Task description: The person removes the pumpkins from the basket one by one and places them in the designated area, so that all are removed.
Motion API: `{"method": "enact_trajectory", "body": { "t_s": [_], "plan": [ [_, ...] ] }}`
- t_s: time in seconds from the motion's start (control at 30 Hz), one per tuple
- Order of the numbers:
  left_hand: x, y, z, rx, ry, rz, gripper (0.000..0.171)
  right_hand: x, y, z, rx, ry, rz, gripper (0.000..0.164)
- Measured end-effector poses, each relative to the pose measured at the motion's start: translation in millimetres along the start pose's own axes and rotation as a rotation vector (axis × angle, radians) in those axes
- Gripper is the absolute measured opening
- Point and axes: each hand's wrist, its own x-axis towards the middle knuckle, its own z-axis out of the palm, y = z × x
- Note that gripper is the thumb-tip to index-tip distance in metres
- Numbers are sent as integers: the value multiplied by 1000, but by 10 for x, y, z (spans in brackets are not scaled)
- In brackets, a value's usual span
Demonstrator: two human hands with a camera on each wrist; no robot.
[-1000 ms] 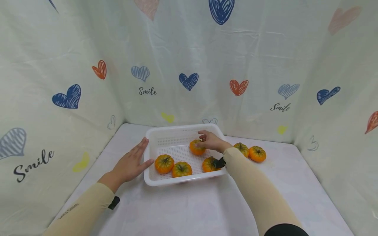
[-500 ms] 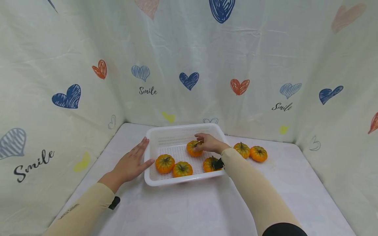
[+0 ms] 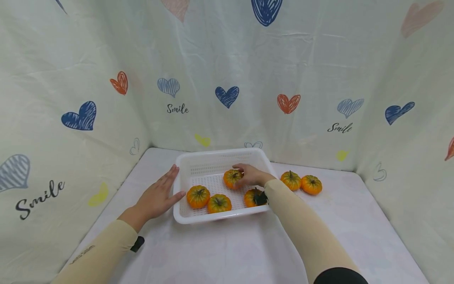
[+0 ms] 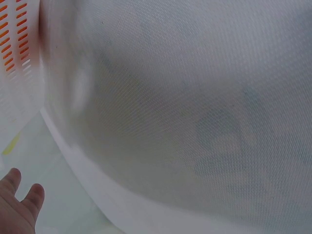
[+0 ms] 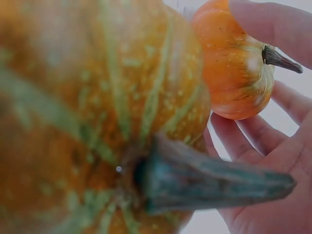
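My left hand (image 3: 156, 197) lies with straight, spread fingers against the left side of a white plastic basket (image 3: 220, 217). In the left wrist view, part of that hand (image 4: 17, 209) shows below the slotted basket wall (image 4: 24, 87). Inside the basket, my right hand (image 3: 251, 175) holds a small orange pumpkin (image 3: 230, 178), thumb on one side and fingers on the other. The right wrist view shows this pumpkin (image 5: 234, 73) between thumb and fingers, its stem toward the palm. A nearer pumpkin (image 5: 97, 97) fills much of that view.
Along the basket's front lie a left pumpkin (image 3: 198, 197), a middle pumpkin (image 3: 218, 204) and a right pumpkin (image 3: 250, 198), partly hidden by the right wrist strap. Outside, to the right, two more pumpkins (image 3: 291, 180) sit on the white-covered table (image 3: 227, 252). A heart-printed curtain (image 3: 198, 47) surrounds it.
My right hand and its pumpkin have shifted slightly left inside the basket, and the fingers sit lower around it. The left hand and basket stay in place.
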Motion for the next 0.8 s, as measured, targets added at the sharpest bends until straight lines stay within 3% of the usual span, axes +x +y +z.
{"method": "enact_trajectory", "body": {
  "t_s": [0.4, 0.8],
  "plan": [
    [-8, 9, -14, 5, -7, -6, 91, -23, -68, 36, -22, -30, 47, 81],
    [1, 0, -9, 5, -13, -6, 92, 8, -59, 16, -28, -5, -5, 81]
  ]
}}
